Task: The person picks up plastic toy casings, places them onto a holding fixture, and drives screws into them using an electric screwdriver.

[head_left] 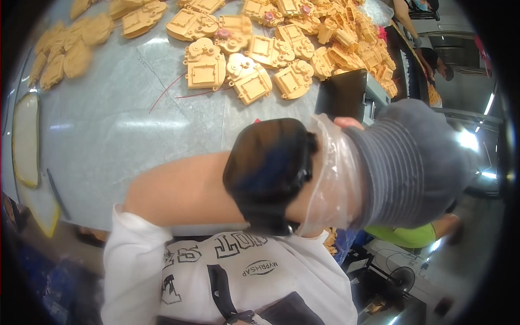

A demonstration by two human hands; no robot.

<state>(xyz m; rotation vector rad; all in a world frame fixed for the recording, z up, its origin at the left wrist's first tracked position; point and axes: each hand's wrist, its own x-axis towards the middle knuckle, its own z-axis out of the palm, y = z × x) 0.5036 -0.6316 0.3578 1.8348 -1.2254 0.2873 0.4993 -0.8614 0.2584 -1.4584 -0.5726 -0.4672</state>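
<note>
My left forearm, with a black smartwatch (pixel 268 168) on its wrist, crosses the middle of the view toward the right. A grey glove (pixel 387 162) with a ribbed cuff covers my left hand (pixel 433 162); its fingers are hidden. From under the cuff a clear plastic glove (pixel 330 187) sticks out around the wrist. Only a fingertip of my right hand (pixel 348 123) shows, at the upper edge of the grey cuff, closed against it; the rest is behind the left arm and glove. Beyond my arm several yellow-orange plastic housings (pixel 249 78) lie on the grey table (pixel 124 108).
More housings are heaped at the far right beside a dark box-shaped device (pixel 344 97). Other parts (pixel 70 49) lie at the far left. Thin red wires (pixel 168 95) rest on the table. A dark pen-like tool (pixel 57 192) is near the left edge. Other people work at the right.
</note>
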